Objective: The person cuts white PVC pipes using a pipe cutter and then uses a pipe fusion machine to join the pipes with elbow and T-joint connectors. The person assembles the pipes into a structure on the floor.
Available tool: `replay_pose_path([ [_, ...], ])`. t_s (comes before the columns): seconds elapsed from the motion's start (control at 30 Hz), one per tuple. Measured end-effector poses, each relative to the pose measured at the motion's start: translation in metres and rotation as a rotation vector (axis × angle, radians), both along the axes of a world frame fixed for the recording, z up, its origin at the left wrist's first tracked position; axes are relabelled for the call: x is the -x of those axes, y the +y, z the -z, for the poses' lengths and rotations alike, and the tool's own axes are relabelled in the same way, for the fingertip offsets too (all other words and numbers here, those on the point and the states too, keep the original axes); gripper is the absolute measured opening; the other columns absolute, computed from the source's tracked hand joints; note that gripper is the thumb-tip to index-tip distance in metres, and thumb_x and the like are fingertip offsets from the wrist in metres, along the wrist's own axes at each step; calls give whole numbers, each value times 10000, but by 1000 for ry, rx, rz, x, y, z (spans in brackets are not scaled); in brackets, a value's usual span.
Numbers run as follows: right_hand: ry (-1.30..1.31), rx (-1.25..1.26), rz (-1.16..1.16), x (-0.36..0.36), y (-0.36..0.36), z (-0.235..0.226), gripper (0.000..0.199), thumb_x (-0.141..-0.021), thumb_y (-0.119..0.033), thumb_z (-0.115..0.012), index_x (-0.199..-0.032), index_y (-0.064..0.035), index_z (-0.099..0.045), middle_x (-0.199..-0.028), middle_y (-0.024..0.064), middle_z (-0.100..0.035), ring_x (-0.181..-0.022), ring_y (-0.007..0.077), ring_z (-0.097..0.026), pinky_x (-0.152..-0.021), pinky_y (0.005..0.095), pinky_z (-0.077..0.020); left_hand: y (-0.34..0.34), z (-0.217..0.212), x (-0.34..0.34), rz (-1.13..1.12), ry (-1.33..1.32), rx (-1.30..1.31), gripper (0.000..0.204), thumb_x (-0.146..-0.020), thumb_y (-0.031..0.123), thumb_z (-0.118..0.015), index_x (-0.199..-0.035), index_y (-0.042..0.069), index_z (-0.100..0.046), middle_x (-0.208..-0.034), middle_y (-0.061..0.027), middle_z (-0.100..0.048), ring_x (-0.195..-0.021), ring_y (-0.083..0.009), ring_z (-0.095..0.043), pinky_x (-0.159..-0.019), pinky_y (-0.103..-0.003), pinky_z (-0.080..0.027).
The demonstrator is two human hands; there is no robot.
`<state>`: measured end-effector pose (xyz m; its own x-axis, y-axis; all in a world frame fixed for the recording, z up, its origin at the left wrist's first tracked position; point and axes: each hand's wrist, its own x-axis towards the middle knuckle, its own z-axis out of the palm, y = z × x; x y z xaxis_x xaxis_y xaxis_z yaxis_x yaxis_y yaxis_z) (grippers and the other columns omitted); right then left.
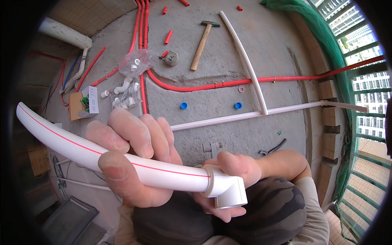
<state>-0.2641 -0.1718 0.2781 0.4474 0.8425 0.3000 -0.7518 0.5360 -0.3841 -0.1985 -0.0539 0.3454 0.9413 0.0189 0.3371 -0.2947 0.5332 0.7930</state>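
Slanting across the front of the view is a white plastic pipe (171, 175) with a red stripe along its length. My left hand (134, 134) is closed round it, fingers over the top and thumb on the near side. A white elbow fitting (230, 190) sits on the pipe's right end, its open mouth pointing downward. My right hand (241, 165) grips this elbow, with the thumb above and fingers beneath; the fitting hides part of the palm. Both hands look dusty and are held above my knees.
On the concrete floor lie a hammer (200, 49), a loose white pipe (245, 61), blue caps (183, 106) and a bag of fittings (136, 63). Red conduit (185, 87) runs across. An opened box (93, 100) stands left; green netting (302, 16) hangs by the right-hand railing.
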Motion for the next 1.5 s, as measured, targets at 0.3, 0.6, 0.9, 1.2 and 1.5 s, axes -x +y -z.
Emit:
replay_pose_path([
  [0.3, 46, 177, 169, 2, -1, 32, 980, -946, -836, -204, -1018, 36, -647, -805, 151, -706, -571, 189, -644, -538, 282, -495, 2, 51, -15, 44, -122, -134, 384, -967, 371, -674, -993, 90, -413, -758, -75, -506, -566, -180, -503, -565, -324, -478],
  [0.6, -314, 2347, 1329, -10, -140, 197, 432, -895, -243, -738, -1235, -8, -614, -1177, 195, -646, -1078, 363, -621, -924, 454, -505, 81, 242, -58, 5, 332, -1130, 317, -887, 212, -787, -924, 1, -554, -766, -83, -589, -687, -193, -587, -664, -372, -488],
  [0.9, -243, 2493, 1096, -3, -172, 263, 330, -885, -229, -732, -1074, 16, -617, -1060, 255, -655, -1032, 422, -618, -872, 512, -483, 50, 301, -71, 143, 398, -1462, 422, -888, 352, -727, -1047, -22, -611, -963, -257, -715, -939, -442, -697, -836, -521, -533],
  [1.2, -23, 1992, 1172, 12, -117, 193, 292, -945, -244, -738, -900, 4, -591, -709, 14, -533, -650, 109, -470, -574, 337, -413, 43, 278, -94, 268, 479, -1719, 418, -902, 344, -719, -1089, -14, -612, -1153, -271, -686, -1097, -447, -658, -901, -507, -522],
  [1.5, -870, 1953, 787, -3, -73, 114, 235, -935, -191, -672, -978, -16, -522, -753, 233, -658, -747, 466, -658, -674, 543, -514, 6, 167, -51, -192, -1296, -1654, 484, -878, 184, -647, -1337, 44, -586, -1278, -173, -577, -1258, -294, -539, -1075, -492, -396],
])
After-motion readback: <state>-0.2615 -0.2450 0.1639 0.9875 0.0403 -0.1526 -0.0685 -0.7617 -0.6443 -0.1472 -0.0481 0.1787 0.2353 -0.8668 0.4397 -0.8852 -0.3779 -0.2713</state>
